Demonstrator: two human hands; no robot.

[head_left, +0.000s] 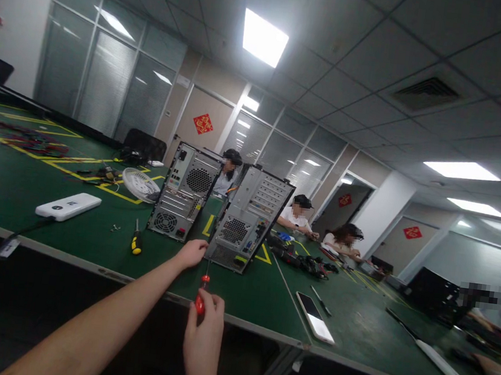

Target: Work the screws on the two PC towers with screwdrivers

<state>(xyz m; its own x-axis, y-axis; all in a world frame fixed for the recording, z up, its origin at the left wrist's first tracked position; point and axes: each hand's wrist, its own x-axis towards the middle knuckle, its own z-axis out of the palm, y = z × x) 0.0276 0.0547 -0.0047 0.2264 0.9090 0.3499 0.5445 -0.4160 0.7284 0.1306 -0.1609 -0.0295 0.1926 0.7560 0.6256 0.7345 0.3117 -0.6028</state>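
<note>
My left hand (191, 252) reaches forward and rests its curled fingers on the lower left corner of a grey computer case (254, 212) standing on the green table (26, 190). My right hand (204, 334) is closed around the red handle of a screwdriver (201, 294), whose shaft points up at the bottom rear edge of that case. A second computer case (185, 191) stands just to the left, its back panel facing me.
A yellow-handled screwdriver (136, 239), loose screws (115, 228), a white box (68, 206) with a cable and a white fan guard (140, 184) lie left. A phone (314, 317) lies right. Three people sit at the far side among tools and cables.
</note>
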